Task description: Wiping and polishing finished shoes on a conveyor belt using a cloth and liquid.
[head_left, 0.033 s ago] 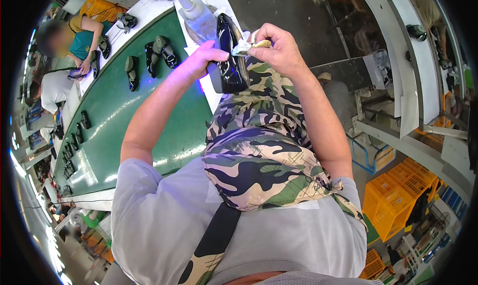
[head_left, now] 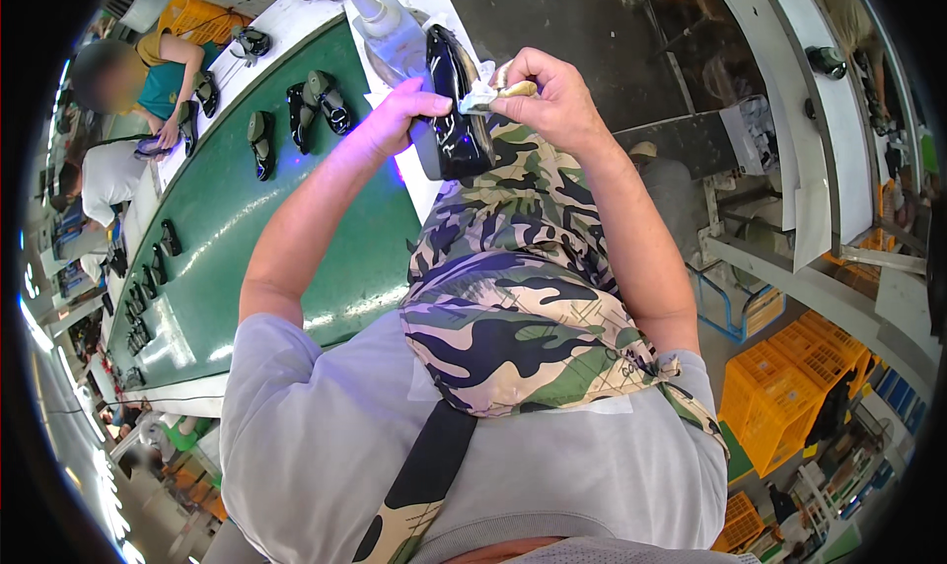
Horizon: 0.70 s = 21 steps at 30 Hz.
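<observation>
Holding shiny black shoe (head_left: 456, 110) up over edge of green belt (head_left: 227, 229). Left hand (head_left: 395, 120) grips shoe side, fingers curled around it. Right hand (head_left: 552, 96) touches shoe top, fingertips pinching small white rag (head_left: 480, 95). White squeeze bottle (head_left: 390, 34) stands just behind shoe. More dark shoe parts (head_left: 316, 101) lie along belt.

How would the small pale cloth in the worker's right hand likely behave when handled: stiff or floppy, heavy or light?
Probably floppy: the cloth bunches in crumpled folds where the right hand pinches it. Likely light, since a fingertip grip holds it. It seems to bend against the glossy black shoe that the left hand steadies.
</observation>
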Each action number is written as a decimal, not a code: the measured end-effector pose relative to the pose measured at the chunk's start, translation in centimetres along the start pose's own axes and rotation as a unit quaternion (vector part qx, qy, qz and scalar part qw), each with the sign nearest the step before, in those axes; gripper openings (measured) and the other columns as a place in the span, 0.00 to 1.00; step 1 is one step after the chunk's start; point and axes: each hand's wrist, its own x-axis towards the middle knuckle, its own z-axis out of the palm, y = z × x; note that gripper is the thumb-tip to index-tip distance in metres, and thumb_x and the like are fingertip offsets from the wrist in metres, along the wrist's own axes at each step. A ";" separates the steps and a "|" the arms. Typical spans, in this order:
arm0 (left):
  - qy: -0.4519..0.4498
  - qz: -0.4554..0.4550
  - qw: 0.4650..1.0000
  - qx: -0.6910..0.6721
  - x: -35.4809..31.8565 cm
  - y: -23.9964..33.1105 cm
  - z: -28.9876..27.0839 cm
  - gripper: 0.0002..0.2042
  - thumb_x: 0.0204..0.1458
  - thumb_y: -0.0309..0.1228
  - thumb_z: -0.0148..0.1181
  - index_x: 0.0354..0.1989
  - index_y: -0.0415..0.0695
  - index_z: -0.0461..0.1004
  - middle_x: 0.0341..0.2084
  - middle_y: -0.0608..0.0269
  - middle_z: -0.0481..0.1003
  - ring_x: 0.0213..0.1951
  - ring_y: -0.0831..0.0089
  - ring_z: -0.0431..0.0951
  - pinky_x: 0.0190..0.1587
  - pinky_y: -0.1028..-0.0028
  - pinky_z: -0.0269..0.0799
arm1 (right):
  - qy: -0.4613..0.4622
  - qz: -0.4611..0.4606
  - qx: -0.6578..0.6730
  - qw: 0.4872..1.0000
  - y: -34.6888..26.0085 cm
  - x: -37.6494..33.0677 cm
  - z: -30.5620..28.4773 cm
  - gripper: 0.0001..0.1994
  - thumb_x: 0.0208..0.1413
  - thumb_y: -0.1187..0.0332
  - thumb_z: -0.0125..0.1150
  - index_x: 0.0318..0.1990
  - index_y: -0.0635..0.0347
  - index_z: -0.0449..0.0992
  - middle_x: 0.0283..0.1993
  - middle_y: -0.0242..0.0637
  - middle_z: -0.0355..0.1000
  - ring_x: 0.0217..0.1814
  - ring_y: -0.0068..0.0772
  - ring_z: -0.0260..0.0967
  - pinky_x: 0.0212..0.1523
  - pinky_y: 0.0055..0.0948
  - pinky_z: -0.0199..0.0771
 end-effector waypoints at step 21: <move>-0.019 0.092 0.962 -0.256 5.2 -2.3 -0.3 0.25 0.54 0.33 0.55 0.58 0.32 0.65 0.52 0.47 0.75 0.54 0.53 0.75 0.63 0.55 0.65 | 0.187 0.071 0.197 0.960 2.3 -3.5 -3.6 0.09 0.49 0.78 0.69 0.32 0.61 0.72 0.34 0.29 0.72 0.33 0.16 0.67 0.35 0.18 0.69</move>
